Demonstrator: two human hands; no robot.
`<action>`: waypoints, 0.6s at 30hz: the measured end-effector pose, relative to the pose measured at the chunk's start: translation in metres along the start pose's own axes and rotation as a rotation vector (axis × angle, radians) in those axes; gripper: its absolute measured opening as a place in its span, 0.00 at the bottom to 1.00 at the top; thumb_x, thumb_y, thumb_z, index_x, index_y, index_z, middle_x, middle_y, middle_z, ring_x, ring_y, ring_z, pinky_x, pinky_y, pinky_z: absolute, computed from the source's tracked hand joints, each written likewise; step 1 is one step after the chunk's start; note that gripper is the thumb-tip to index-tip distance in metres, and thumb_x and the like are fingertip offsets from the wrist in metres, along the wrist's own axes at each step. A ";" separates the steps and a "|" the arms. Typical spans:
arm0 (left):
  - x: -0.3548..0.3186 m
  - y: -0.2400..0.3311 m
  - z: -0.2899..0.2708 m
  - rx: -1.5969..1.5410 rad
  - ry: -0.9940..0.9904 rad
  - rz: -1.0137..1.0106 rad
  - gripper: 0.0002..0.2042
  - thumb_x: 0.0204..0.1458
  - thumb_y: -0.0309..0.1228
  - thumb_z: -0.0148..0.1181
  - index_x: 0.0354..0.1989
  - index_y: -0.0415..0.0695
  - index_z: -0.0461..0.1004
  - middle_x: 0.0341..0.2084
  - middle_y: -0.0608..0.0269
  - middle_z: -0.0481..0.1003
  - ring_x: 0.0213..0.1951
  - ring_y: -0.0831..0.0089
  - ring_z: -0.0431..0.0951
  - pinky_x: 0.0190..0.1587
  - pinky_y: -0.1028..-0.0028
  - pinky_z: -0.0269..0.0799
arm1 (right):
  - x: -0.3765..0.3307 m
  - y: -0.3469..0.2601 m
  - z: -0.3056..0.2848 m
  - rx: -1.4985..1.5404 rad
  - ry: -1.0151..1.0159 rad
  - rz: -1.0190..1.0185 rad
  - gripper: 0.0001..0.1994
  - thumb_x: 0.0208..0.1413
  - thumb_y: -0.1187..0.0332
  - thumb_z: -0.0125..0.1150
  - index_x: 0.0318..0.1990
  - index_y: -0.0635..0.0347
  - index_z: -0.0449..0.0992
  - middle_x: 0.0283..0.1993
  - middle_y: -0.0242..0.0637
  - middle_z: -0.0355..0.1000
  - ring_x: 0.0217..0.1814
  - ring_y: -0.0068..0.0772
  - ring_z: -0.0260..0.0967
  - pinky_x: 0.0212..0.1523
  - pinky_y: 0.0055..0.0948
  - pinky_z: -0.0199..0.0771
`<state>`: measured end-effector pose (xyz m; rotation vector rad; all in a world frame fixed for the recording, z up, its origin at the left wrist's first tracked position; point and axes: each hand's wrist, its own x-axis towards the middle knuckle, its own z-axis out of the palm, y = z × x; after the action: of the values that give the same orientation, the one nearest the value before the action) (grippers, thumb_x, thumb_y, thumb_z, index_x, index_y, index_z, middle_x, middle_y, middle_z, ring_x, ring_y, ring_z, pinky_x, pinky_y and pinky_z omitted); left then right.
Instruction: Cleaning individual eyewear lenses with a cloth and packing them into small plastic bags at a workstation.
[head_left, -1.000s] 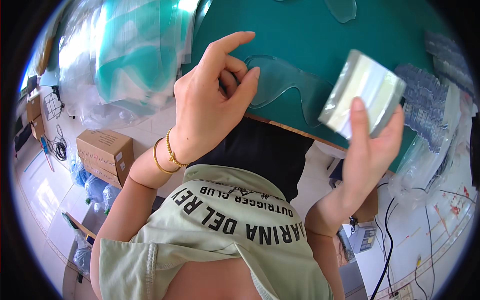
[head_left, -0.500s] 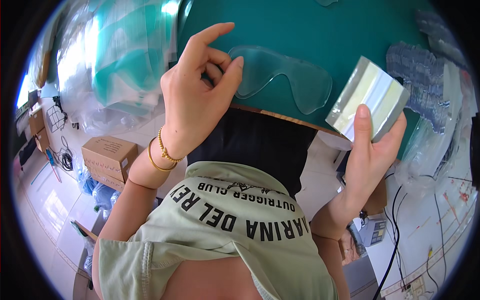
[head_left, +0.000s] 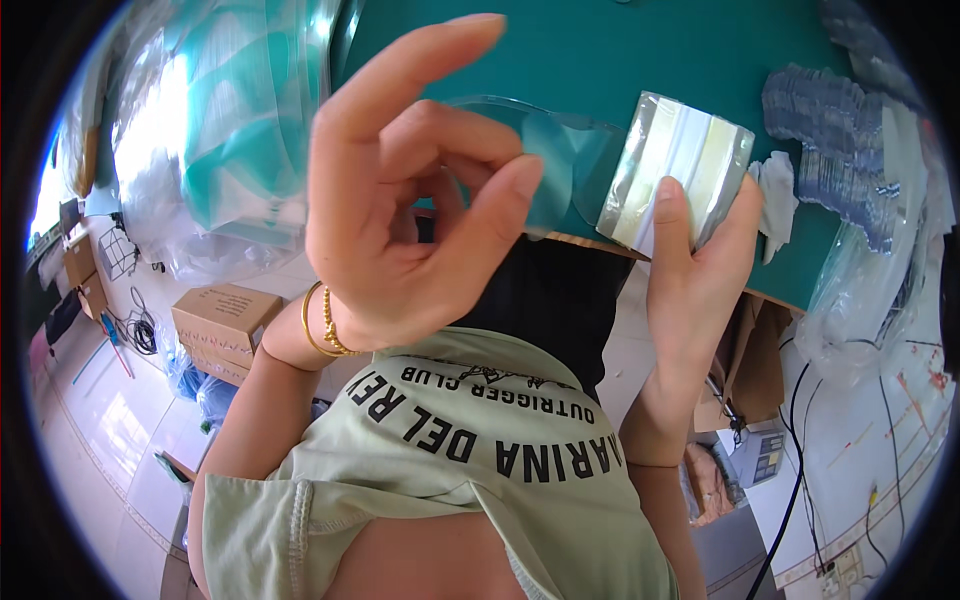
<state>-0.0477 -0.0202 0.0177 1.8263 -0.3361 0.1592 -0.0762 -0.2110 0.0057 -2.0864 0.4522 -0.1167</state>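
Note:
My left hand [head_left: 420, 190] is raised over the table edge, index finger stretched out. Its thumb and middle finger come together in a pinch; whatever they hold, if anything, is too thin and clear to make out. Behind those fingers is a clear goggle-shaped plastic lens [head_left: 595, 165], its left part hidden by the hand. A lighter see-through patch shows across it beside the thumb. My right hand [head_left: 705, 235] grips a rectangular pack [head_left: 680, 150] wrapped in shiny clear film, pale yellow with a white stripe, thumb on its face.
The table [head_left: 560, 50] is green. Large clear plastic bags [head_left: 240, 150] with sheets bulge at the left. Stacks of thin clear pieces [head_left: 850, 150] lie at the right, near a crumpled white piece [head_left: 778, 200]. A cardboard box [head_left: 225, 325] and cables [head_left: 795, 480] are on the floor.
My left hand has risen and looks larger, its middle finger now meeting the thumb. The right hand has moved left with the pack, uncovering the crumpled white piece.

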 end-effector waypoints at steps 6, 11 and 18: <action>-0.004 -0.029 -0.008 -0.071 0.016 -0.119 0.31 0.56 0.15 0.61 0.67 0.33 0.56 0.31 0.61 0.78 0.27 0.84 0.74 0.29 0.86 0.70 | 0.017 -0.007 0.024 -0.090 -0.128 -0.167 0.23 0.64 0.66 0.57 0.61 0.67 0.58 0.36 0.61 0.76 0.34 0.67 0.75 0.33 0.47 0.76; -0.013 -0.037 -0.015 -0.067 0.110 -0.265 0.27 0.55 0.17 0.62 0.64 0.38 0.62 0.32 0.66 0.79 0.27 0.88 0.73 0.25 0.90 0.62 | 0.022 -0.001 0.001 0.132 0.019 -0.108 0.15 0.68 0.60 0.55 0.52 0.63 0.70 0.36 0.29 0.71 0.29 0.13 0.64 0.23 0.16 0.62; -0.013 -0.034 -0.020 -0.087 0.101 -0.344 0.26 0.56 0.16 0.60 0.64 0.38 0.63 0.33 0.64 0.79 0.27 0.89 0.71 0.27 0.90 0.62 | 0.014 0.002 -0.007 0.099 -0.102 -0.028 0.16 0.67 0.63 0.54 0.56 0.65 0.69 0.38 0.31 0.73 0.29 0.12 0.64 0.24 0.15 0.62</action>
<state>-0.0484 0.0096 -0.0119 1.7542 0.0442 -0.0029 -0.0657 -0.2227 0.0061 -1.9914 0.3487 -0.0479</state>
